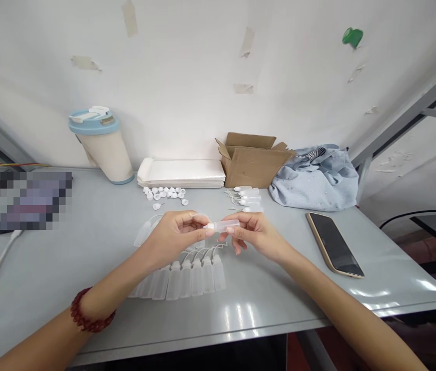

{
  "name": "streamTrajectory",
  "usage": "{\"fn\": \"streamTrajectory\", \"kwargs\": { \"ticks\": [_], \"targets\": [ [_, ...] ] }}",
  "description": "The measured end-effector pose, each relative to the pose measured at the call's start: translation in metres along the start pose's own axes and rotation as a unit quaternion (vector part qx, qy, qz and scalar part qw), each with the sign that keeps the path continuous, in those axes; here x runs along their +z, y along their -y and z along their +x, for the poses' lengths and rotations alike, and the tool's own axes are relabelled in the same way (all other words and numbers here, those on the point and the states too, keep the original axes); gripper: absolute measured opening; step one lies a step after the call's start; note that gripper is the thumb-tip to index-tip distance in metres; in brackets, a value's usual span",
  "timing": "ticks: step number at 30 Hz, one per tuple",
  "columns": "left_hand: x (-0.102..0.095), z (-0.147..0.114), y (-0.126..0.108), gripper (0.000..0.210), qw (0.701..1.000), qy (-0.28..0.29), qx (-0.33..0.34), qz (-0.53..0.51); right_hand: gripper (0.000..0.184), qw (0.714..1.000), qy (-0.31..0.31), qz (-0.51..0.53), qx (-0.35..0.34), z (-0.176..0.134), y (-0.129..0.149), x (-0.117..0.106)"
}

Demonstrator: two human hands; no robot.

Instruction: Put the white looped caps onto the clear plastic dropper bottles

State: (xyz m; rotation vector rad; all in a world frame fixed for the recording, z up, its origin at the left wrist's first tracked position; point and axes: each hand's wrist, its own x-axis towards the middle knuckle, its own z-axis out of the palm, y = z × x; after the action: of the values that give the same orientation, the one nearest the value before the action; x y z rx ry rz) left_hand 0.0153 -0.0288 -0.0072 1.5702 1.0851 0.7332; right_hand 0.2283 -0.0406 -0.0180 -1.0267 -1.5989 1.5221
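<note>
Translucent bottle (226, 225) held sideways: left hand (173, 234) grip pinched at white top (210, 225), right hand (260, 234) grip closed on base end.

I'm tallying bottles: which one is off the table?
The bottle with the left hand at its white end and the right hand at its body; the other bottles lie on the table.

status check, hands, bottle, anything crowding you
Left hand at the white tip, right hand gripping the small bottle. Bottle roughly level. Row of similar bottles close by on the table.
</note>
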Motion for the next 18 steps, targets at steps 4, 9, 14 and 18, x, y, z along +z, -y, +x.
{"fn": "streamTrajectory", "kwargs": {
  "ticks": [4,9,14,18],
  "targets": [
    [-0.0008,0.0002,0.0013,0.025,1.000,-0.018,0.004,0.024,0.031,1.000,0.020,-0.021,-0.010,-0.0008,-0.0022,-0.0003],
    [0.0017,-0.0009,-0.0001,0.022,1.000,-0.007,0.016,0.004,0.040,0.999,0.024,-0.040,-0.006,-0.0008,-0.0018,0.0004],
    [0.0017,0.0012,-0.0006,0.023,1.000,-0.003,0.017,-0.017,0.037,0.999,0.010,-0.042,-0.015,-0.0002,-0.0025,0.0031],
    [-0.0020,0.0024,0.0009,0.028,1.000,0.014,0.001,0.001,0.030,0.997,-0.004,-0.054,-0.052,-0.0014,-0.0006,0.0067]
  ]
}}
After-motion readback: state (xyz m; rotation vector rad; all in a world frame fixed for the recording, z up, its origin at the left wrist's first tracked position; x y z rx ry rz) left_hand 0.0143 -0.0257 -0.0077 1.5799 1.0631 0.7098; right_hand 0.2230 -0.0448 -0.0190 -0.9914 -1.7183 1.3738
